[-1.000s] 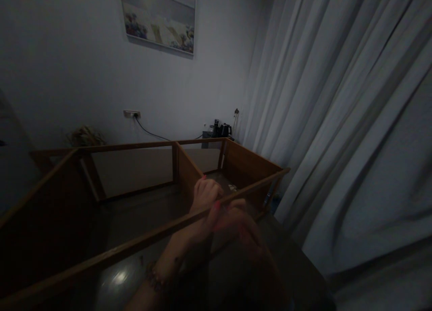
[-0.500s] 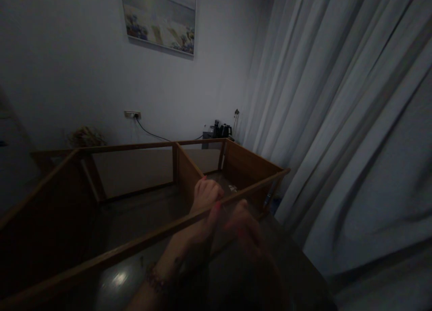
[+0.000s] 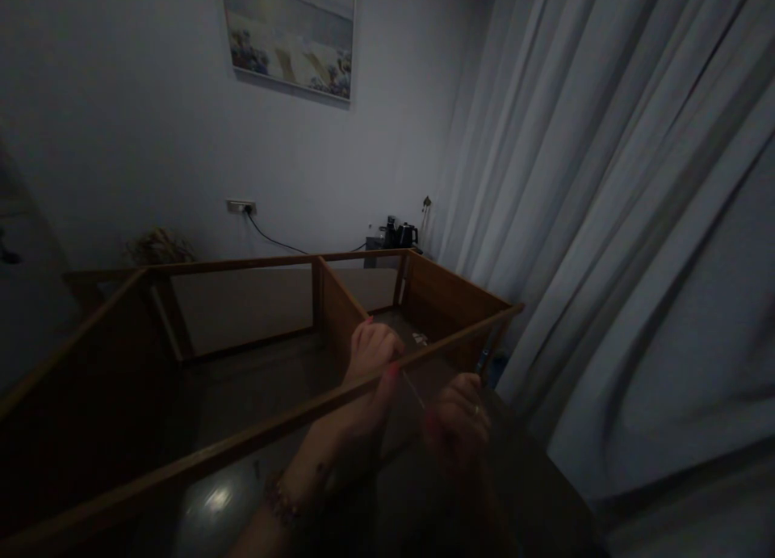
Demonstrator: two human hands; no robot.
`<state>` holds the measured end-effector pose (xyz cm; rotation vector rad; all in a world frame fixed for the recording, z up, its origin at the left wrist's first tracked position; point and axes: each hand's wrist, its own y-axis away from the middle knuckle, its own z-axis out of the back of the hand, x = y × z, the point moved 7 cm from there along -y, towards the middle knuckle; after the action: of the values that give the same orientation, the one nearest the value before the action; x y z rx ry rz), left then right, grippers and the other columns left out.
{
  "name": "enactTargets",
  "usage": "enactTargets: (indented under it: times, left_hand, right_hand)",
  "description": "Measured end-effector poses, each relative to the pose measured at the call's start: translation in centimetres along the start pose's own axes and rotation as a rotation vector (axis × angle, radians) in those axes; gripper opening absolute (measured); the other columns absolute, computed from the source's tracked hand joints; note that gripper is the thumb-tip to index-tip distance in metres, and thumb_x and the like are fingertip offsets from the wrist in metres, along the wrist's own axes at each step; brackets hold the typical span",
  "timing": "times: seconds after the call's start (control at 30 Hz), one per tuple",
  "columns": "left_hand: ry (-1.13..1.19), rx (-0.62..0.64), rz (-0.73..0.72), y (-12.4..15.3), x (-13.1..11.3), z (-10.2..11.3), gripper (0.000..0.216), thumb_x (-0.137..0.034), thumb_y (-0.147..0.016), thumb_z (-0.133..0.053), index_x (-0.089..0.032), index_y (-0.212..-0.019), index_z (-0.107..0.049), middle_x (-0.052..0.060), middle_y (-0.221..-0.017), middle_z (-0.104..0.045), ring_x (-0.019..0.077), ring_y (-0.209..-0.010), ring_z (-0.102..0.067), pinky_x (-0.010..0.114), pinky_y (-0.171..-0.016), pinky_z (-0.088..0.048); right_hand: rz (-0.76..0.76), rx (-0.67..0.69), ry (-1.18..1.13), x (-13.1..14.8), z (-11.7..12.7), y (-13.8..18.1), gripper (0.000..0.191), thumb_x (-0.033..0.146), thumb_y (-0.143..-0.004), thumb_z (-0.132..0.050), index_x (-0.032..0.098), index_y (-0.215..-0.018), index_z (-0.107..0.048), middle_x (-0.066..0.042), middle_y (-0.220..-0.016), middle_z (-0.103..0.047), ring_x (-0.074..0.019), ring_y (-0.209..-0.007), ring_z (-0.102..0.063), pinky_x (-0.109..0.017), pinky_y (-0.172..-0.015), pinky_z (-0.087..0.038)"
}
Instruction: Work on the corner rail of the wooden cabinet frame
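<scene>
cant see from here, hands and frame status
Left hand curled at wooden divider. Right hand closed around thin rod, angled toward front rail. Rail crossing before left hand.

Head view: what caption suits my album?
In dim light, the left hand straddles a wooden rail; the right hand holds a thin rod angled toward it.

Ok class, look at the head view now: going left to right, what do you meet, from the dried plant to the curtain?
Dried plant → wall socket → left hand → right hand → curtain.
</scene>
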<state>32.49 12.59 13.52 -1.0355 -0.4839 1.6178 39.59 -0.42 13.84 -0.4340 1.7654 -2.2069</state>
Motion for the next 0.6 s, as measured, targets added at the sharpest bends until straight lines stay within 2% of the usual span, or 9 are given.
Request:
enactTargets:
  times: [0.1, 0.17, 0.3, 0.43, 0.5, 0.6]
  left_hand:
    - [-0.006, -0.014, 0.0, -0.1, 0.1, 0.0, 0.028, -0.033, -0.105, -0.025, -0.026, -0.092, -0.049, 0.006, -0.099, -0.063, 0.0272, -0.103, -0.057, 0.054, -0.12, -0.04]
    - [-0.003, -0.008, 0.007, -0.2, 0.3, -0.1, 0.029, -0.035, -0.106, -0.025, -0.026, -0.092, -0.049, 0.007, -0.099, -0.063, 0.0277, -0.103, -0.057, 0.055, -0.12, -0.039]
    - [0.014, 0.016, 0.036, -0.3, -0.1, 0.2, 0.033, -0.036, -0.106, -0.024, -0.027, -0.093, -0.053, 0.007, -0.097, -0.062, 0.0298, -0.103, -0.058, 0.058, -0.121, -0.04]
    - [0.016, 0.027, 0.068, 0.3, -2.4, 1.7, 0.024, -0.033, -0.103, -0.032, -0.028, -0.109, -0.054, 0.009, -0.11, -0.064, 0.0322, -0.115, -0.057, 0.06, -0.123, -0.04]
    - [0.019, 0.005, 0.069, 0.6, -3.3, 2.4, 0.023, -0.033, -0.102, -0.034, -0.028, -0.116, -0.052, 0.01, -0.117, -0.064, 0.0328, -0.121, -0.055, 0.061, -0.124, -0.039]
    - [0.044, 0.016, 0.071, 0.4, -2.7, 2.1, 0.025, -0.034, -0.105, -0.03, -0.028, -0.11, -0.054, 0.009, -0.113, -0.063, 0.0318, -0.119, -0.056, 0.061, -0.124, -0.038]
  right_hand:
    - [-0.013, -0.015, 0.024, 0.6, 0.1, -0.4, 0.038, 0.016, -0.102, -0.051, 0.025, -0.066, -0.045, 0.007, -0.051, -0.042, -0.0153, -0.056, -0.04, -0.039, -0.065, -0.027]
    - [-0.043, 0.012, -0.037, 0.8, -0.2, -0.8, 0.042, 0.015, -0.104, -0.047, 0.025, -0.063, -0.048, 0.006, -0.048, -0.045, -0.0147, -0.053, -0.041, -0.039, -0.065, -0.03]
    - [-0.216, 0.196, -0.274, 0.2, -1.6, -1.1, 0.06, 0.029, -0.111, -0.038, 0.027, -0.057, -0.065, 0.004, -0.046, -0.058, -0.0153, -0.055, -0.052, -0.04, -0.07, -0.039]
    - [-0.365, 0.269, -0.454, -0.4, -2.3, -0.7, 0.069, 0.045, -0.113, -0.037, 0.028, -0.056, -0.071, 0.002, -0.046, -0.061, -0.0171, -0.057, -0.056, -0.041, -0.074, -0.045]
    - [-0.371, 0.283, -0.494, -0.3, -2.4, -0.7, 0.069, 0.046, -0.113, -0.036, 0.028, -0.057, -0.072, 0.002, -0.046, -0.06, -0.0176, -0.057, -0.055, -0.04, -0.073, -0.045]
    - [-0.314, 0.259, -0.436, -0.2, -2.2, -0.7, 0.063, 0.043, -0.114, -0.037, 0.027, -0.063, -0.072, 0.002, -0.051, -0.06, -0.0175, -0.059, -0.054, -0.04, -0.074, -0.043]
